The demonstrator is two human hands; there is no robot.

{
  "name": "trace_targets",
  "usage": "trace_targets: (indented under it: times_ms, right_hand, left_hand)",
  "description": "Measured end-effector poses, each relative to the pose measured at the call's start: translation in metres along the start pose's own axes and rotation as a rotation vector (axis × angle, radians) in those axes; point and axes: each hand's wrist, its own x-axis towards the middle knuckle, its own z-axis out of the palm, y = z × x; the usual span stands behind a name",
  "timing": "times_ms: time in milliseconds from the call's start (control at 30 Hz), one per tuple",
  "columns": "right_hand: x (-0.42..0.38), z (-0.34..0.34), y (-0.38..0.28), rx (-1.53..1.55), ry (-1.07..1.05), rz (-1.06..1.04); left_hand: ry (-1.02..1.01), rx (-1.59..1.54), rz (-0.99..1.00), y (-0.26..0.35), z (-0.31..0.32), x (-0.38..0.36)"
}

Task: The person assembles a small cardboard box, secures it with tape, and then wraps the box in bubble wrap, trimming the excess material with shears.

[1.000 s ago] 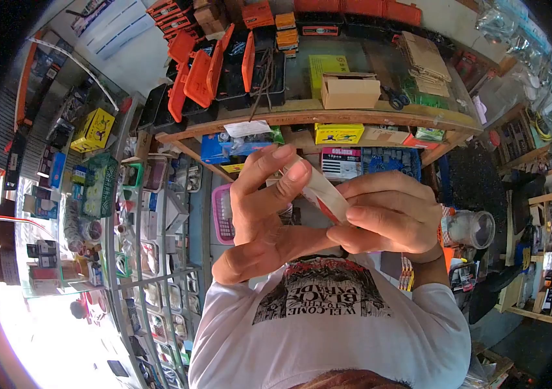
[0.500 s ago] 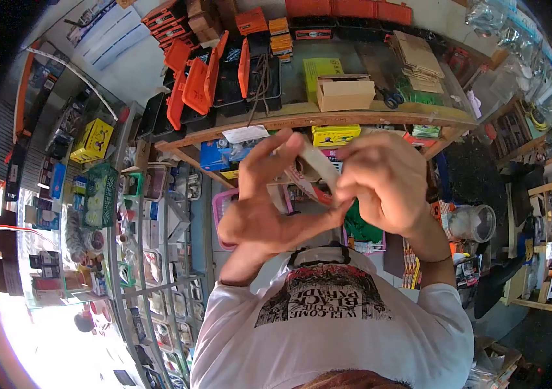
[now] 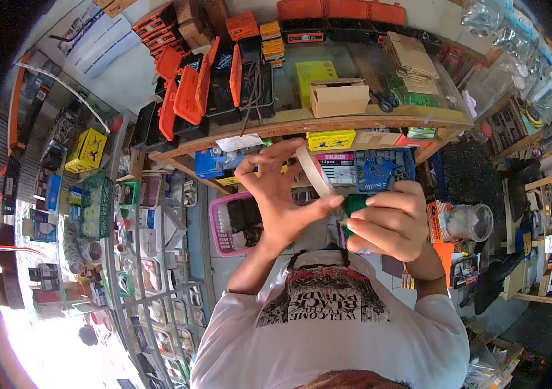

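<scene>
A pale roll of tape (image 3: 315,172) is held nearly edge-on in front of my chest. My left hand (image 3: 284,202) grips it, fingertips at its upper end and thumb at its lower end. Just right of that thumb, my right hand (image 3: 389,222) is closed, with its fingers curled towards the roll. A thin clear strip seems to run between the roll and my right fingers, but it is too faint to be sure. Below and behind the hands are a green item (image 3: 355,205) and a pink basket (image 3: 219,223) with dark items.
Ahead stands a wooden-edged glass counter (image 3: 276,120) bearing an opened cardboard box (image 3: 339,99), scissors (image 3: 385,101), flattened cardboard (image 3: 412,58) and orange-lidded cases (image 3: 188,100). Glass shelves (image 3: 120,285) run along the left. A clear jar (image 3: 474,222) stands at right.
The roll has turned from showing its printed inner face to nearly edge-on. My right hand has moved down, away from the roll's face. My left hand has shifted slightly right.
</scene>
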Motion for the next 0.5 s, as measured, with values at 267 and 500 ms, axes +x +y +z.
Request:
trace_targets:
  times_ms: [267, 500]
  right_hand:
    - [-0.010, 0.007, 0.018, 0.339, -0.055, 0.414]
    - [-0.014, 0.020, 0.041, 0.386, -0.072, 0.321]
  left_hand:
    - [-0.005, -0.206, 0.062, -0.001, 0.010, 0.012]
    - [-0.071, -0.453, -0.097, -0.014, 0.027, 0.023]
